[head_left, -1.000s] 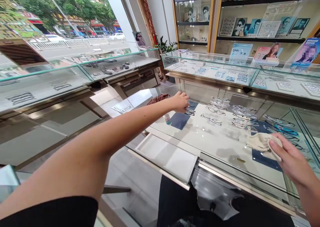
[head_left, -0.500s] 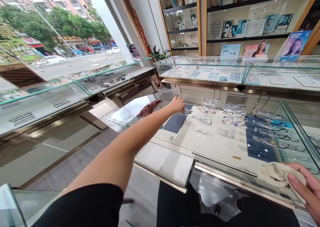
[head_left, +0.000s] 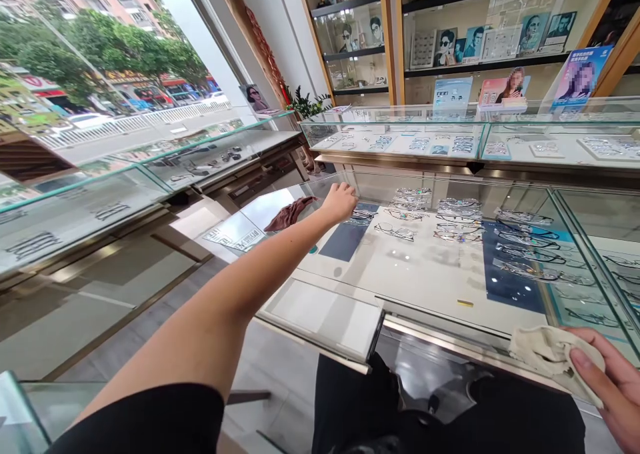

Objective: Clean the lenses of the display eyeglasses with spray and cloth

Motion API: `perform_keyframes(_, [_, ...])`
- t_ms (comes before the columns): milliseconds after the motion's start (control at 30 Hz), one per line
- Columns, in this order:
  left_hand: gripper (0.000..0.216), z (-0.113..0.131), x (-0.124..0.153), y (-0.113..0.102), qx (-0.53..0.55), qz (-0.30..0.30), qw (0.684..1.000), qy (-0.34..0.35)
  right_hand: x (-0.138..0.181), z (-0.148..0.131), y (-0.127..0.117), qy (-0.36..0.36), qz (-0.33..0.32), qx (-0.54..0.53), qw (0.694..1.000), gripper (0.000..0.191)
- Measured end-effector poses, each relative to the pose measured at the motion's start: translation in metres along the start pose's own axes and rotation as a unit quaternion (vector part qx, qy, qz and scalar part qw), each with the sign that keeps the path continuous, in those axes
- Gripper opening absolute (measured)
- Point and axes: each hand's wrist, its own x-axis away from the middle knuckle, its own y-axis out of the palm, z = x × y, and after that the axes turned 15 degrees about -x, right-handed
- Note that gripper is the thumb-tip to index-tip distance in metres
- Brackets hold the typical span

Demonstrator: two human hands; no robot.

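Note:
My left hand (head_left: 339, 202) reaches far out over the white display surface (head_left: 430, 274) of the glass case, fingers curled. It sits just left of the nearest pair of spectacles (head_left: 361, 215), at the left end of several rows of frames (head_left: 450, 219). Whether the fingers hold anything is hidden. My right hand (head_left: 613, 387) is at the bottom right, by the case's near metal edge (head_left: 450, 344). It is closed on a crumpled beige cloth (head_left: 545, 353).
A brown rag (head_left: 293, 213) lies on the glass left of my left hand. A pulled-out white tray (head_left: 325, 314) juts from the case's front. More glass counters stand at the left (head_left: 90, 194) and behind (head_left: 400, 137), with shelves of pictures (head_left: 480, 41) beyond.
My right hand has drawn the beige cloth off the glass top, back to the case's near edge. My left hand has shifted slightly left, off the spectacles it touched.

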Motion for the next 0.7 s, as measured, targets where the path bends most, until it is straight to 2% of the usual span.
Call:
perform_keyframes(300, [0.029,0.009,0.019,0.001,-0.018,0.004,1.000,0.014,-0.011,0.025,-0.016,-0.051,-0.048,-0.016,0.997,0.041])
perform_keyframes(467, [0.026,0.017,0.017,-0.002,-0.022,0.003,1.000,0.002,-0.007,0.025,-0.009,-0.100,-0.068,-0.031,0.992,0.047])
perform_keyframes(567, [0.028,0.020,0.020,-0.010,-0.017,0.009,1.000,-0.009,-0.004,0.027,0.001,-0.112,-0.061,-0.048,0.991,0.050])
perform_keyframes(700, [0.026,0.026,0.038,-0.035,-0.002,0.042,0.999,-0.016,-0.006,0.036,0.016,-0.109,-0.062,-0.065,0.990,0.046])
